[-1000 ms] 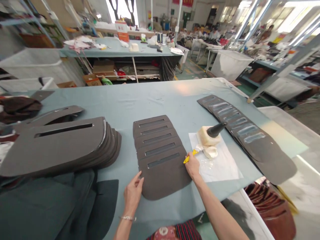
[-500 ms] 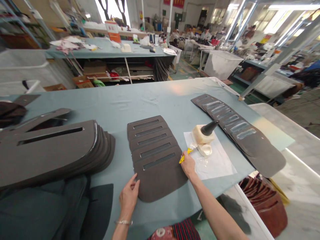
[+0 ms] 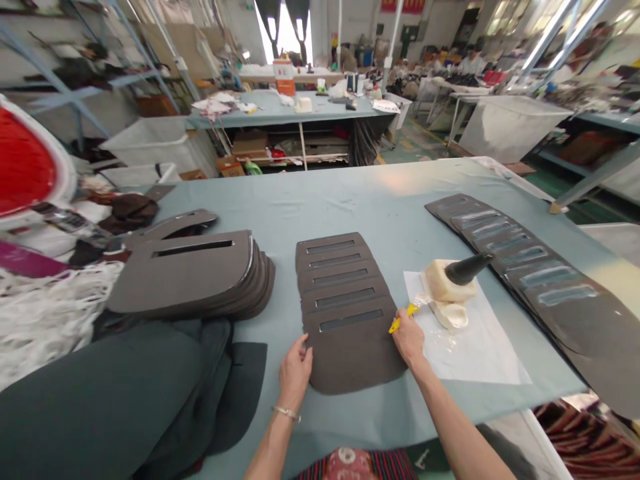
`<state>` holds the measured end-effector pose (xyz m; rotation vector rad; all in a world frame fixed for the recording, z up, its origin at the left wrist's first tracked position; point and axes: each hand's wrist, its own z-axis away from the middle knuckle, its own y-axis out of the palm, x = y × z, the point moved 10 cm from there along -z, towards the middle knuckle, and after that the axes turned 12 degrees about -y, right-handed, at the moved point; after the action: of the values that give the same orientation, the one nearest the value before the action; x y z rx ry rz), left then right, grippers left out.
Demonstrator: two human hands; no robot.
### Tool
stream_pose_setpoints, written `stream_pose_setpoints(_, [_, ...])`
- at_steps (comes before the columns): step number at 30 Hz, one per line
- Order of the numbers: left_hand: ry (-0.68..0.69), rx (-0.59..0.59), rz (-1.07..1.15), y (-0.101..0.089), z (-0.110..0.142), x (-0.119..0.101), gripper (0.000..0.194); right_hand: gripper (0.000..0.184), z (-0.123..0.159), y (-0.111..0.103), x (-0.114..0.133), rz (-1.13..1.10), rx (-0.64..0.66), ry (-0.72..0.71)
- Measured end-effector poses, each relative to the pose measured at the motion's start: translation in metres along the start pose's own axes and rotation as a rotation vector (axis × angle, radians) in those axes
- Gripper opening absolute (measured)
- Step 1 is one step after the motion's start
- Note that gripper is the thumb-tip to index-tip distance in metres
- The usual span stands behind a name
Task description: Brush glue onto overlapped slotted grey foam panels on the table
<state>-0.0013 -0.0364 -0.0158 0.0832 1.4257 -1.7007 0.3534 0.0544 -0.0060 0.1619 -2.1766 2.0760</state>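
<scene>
Dark grey-brown panels (image 3: 353,353), each with a slot, lie overlapped in a stepped stack before me. My left hand (image 3: 296,368) rests at the stack's lower left edge, its thumb and forefinger apart. In my right hand (image 3: 410,339) is a yellow-handled brush (image 3: 403,319), its bristles pointing toward a pale bottle; this hand also sits against the panels' right edge. The pale, square bottle (image 3: 447,283) with a black cone nozzle (image 3: 467,268) lies on a white sheet (image 3: 487,353). A small cream-coloured dish (image 3: 453,317) is beside it.
A thick pile of slotted panels (image 3: 190,277) stands left, with dark green fabric (image 3: 125,393) nearer me. At right, another fanned row of panels (image 3: 530,267) has whitish smears around its slots. Reddish-brown pieces (image 3: 585,433) sit below the table's right edge.
The view has swung left, so everything appears shifted right and more of the left side shows. Both hands stay at the panel stack's edges, the brush still in the right.
</scene>
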Motion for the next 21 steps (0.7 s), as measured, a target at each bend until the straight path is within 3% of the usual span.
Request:
stream_pose_setpoints(17, [0.072, -0.081, -0.059, -0.006, 0.010, -0.012, 0.037, 0.016, 0.000, -0.011, 0.017, 0.101, 0.040, -0.130])
stream_pose_setpoints(21, [0.142, -0.109, -0.064, -0.029, 0.014, -0.020, 0.034, 0.018, 0.001, -0.030, 0.026, 0.193, -0.046, -0.172])
